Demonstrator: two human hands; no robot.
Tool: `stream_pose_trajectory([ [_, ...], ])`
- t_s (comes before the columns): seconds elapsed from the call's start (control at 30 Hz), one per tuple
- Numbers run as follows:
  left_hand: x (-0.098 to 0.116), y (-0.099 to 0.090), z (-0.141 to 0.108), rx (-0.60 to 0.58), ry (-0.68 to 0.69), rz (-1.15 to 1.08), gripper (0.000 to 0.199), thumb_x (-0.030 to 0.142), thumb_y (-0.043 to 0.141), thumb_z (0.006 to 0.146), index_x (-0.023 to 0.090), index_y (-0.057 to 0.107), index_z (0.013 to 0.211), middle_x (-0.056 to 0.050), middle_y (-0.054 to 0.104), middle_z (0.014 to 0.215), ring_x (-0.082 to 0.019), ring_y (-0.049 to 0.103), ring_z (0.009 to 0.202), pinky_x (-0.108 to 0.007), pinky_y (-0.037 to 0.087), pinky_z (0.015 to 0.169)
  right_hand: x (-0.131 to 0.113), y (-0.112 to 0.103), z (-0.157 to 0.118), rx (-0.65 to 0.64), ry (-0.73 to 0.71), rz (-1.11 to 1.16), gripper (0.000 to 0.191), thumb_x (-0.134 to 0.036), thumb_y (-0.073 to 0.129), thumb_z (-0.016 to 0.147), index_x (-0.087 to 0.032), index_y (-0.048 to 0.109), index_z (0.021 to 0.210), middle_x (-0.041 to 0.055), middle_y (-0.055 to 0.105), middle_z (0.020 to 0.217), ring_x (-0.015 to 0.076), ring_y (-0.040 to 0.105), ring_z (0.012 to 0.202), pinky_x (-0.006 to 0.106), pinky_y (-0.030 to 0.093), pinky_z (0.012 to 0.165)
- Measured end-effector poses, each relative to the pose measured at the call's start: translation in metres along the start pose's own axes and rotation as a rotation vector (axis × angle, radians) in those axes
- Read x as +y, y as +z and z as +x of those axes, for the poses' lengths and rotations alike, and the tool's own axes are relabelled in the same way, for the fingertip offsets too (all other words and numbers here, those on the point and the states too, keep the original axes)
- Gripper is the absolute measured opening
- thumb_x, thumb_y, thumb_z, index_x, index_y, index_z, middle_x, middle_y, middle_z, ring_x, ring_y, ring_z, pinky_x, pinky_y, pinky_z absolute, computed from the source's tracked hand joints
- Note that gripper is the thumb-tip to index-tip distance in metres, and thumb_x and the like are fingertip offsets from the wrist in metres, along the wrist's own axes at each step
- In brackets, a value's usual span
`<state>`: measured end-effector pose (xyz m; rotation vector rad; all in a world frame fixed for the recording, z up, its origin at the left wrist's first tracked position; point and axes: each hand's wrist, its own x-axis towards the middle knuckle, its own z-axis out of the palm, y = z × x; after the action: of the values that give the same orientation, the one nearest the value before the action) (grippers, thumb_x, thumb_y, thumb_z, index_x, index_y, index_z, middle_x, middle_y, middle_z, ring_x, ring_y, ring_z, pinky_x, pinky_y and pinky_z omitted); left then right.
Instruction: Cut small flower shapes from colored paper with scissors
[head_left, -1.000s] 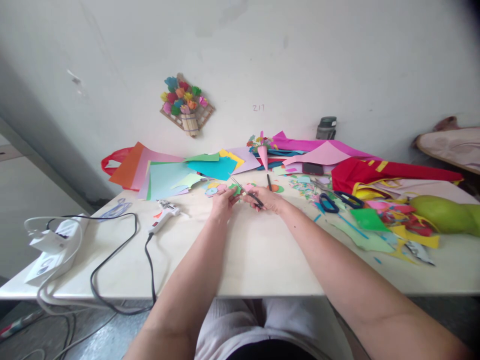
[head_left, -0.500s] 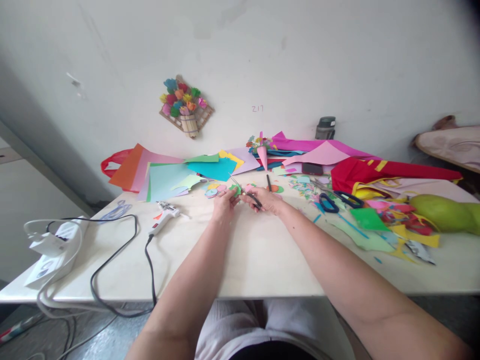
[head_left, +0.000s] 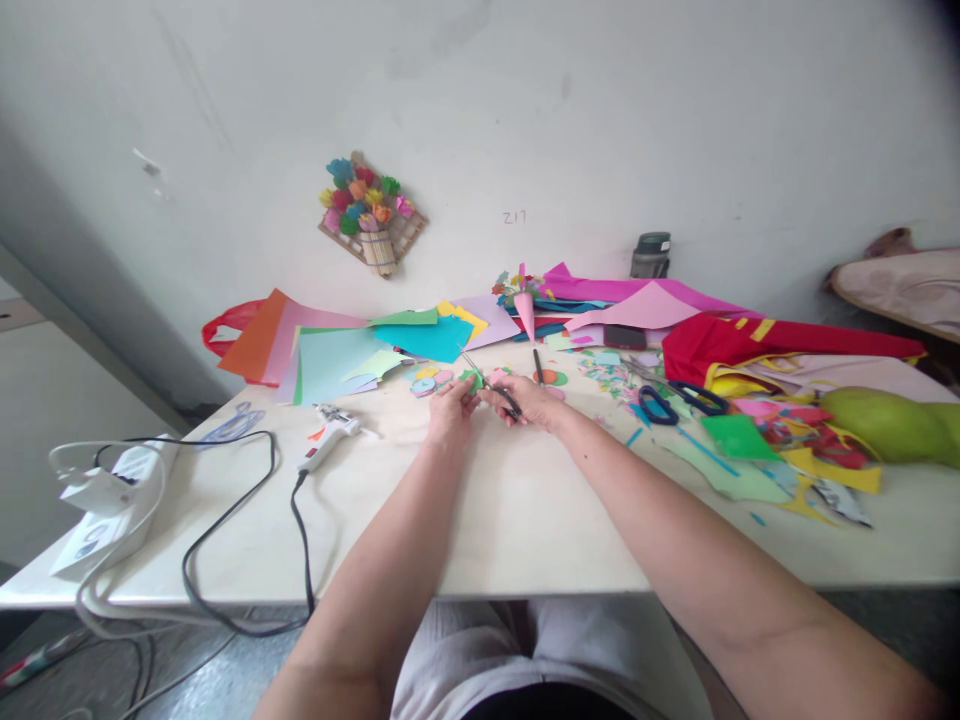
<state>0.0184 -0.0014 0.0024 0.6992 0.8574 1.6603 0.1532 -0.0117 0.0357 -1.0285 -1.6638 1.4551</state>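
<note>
In the middle of the table my left hand [head_left: 452, 405] pinches a small piece of green paper [head_left: 474, 380]. Just beside it, my right hand [head_left: 529, 402] grips a pair of scissors [head_left: 512, 402] with dark handles. The blades point up and left, close against the green paper. Round paper pieces in pink, yellow and blue [head_left: 429, 380] lie just beyond my left hand. Past my right hand are a black pen [head_left: 538, 367] and an orange paper disc [head_left: 551, 377]. My fingers partly hide the paper and the scissor handles.
A glue gun [head_left: 330, 442] lies to the left, its cord running to a power strip [head_left: 112, 510]. Coloured sheets [head_left: 337, 365] line the back. At right are large blue-handled scissors [head_left: 660, 405], paper scraps [head_left: 611, 375] and a green object [head_left: 870, 425].
Almost nothing differs. Both hands stay in place on the green paper and the scissors, with only a very slight shift.
</note>
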Motion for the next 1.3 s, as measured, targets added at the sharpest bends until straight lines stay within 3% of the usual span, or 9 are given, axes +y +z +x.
stream_pose_trajectory([
  [0.53, -0.001, -0.002, 0.001, -0.011, 0.004, -0.008, 0.018, 0.018, 0.076, 0.057, 0.013, 0.061, 0.067, -0.002, 0.066, 0.067, -0.011, 0.061, 0.058, -0.023, 0.048, 0.06, 0.009, -0.001, 0.006, -0.001, -0.022, -0.012, 0.027, -0.035, 0.067, 0.071, -0.017, 0.047, 0.07, -0.0073, 0.046, 0.044, 0.005, 0.043, 0.032, 0.016, 0.023, 0.029],
  [0.7, 0.007, -0.004, 0.0, -0.123, 0.001, 0.061, 0.027, 0.025, 0.079, 0.055, 0.014, 0.056, 0.065, -0.002, 0.066, 0.066, -0.013, 0.064, 0.062, -0.028, 0.051, 0.069, 0.015, -0.014, 0.009, -0.067, -0.038, -0.073, 0.026, -0.037, 0.064, 0.075, -0.015, 0.051, 0.075, -0.0048, 0.052, 0.05, 0.0043, 0.045, 0.034, 0.014, 0.022, 0.028],
  [0.9, 0.017, -0.008, -0.002, -0.274, -0.005, 0.217, 0.035, 0.033, 0.081, 0.053, 0.015, 0.053, 0.065, -0.001, 0.065, 0.062, -0.014, 0.063, 0.056, -0.028, 0.053, 0.064, 0.013, -0.028, 0.006, -0.182, -0.014, -0.064, 0.031, -0.041, 0.063, 0.076, -0.015, 0.048, 0.072, -0.004, 0.052, 0.05, 0.0043, 0.044, 0.034, 0.014, 0.023, 0.027],
  [1.1, 0.018, -0.011, 0.0, -0.323, -0.005, 0.339, 0.036, 0.037, 0.08, 0.055, 0.015, 0.052, 0.062, 0.0, 0.063, 0.058, -0.015, 0.065, 0.058, -0.028, 0.053, 0.064, 0.015, -0.038, 0.007, -0.202, 0.005, -0.09, 0.036, -0.048, 0.054, 0.08, -0.014, 0.05, 0.068, -0.0012, 0.054, 0.048, 0.0051, 0.044, 0.034, 0.015, 0.024, 0.027],
  [1.3, 0.02, -0.014, 0.001, -0.383, -0.022, 0.325, 0.037, 0.034, 0.08, 0.056, 0.014, 0.048, 0.056, 0.0, 0.062, 0.061, -0.016, 0.066, 0.062, -0.029, 0.052, 0.068, 0.023, -0.046, 0.013, -0.233, 0.045, -0.078, 0.038, -0.049, 0.051, 0.082, -0.014, 0.053, 0.067, 0.0013, 0.057, 0.05, 0.0063, 0.047, 0.036, 0.016, 0.025, 0.028],
])
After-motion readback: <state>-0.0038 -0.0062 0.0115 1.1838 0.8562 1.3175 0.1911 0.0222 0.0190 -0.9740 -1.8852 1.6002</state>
